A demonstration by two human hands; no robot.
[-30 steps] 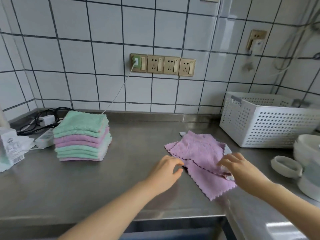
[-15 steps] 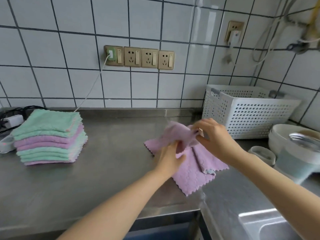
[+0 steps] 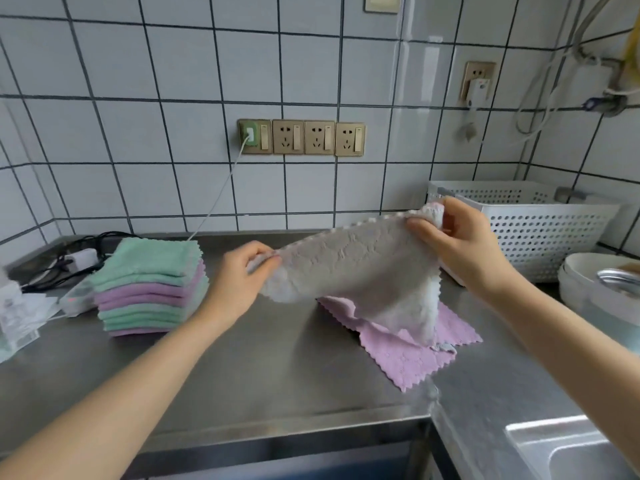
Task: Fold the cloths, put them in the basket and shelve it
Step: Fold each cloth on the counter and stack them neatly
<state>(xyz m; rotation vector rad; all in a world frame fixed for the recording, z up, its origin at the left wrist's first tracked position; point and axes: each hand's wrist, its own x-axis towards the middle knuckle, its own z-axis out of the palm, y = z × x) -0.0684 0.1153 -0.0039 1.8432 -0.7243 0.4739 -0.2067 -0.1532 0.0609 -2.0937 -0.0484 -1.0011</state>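
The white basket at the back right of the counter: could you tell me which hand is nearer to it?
Right. The right hand holds up the cloth's corner just in front of the white basket, overlapping its left end; the left hand pinches the opposite corner, well left of it.

Two loose cloths (image 3: 353, 268), one basket (image 3: 540, 233), four sockets (image 3: 301, 137).

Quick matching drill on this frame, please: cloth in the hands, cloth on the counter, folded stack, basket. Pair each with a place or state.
Things:
1. grey cloth
2. purple cloth
3. folded stack
4. white basket

States:
A. lies flat on the counter
B. stands at the wall on the right
C. held spread between left hand and right hand
D. piled at the left

Pairs: 1-C, 2-A, 3-D, 4-B
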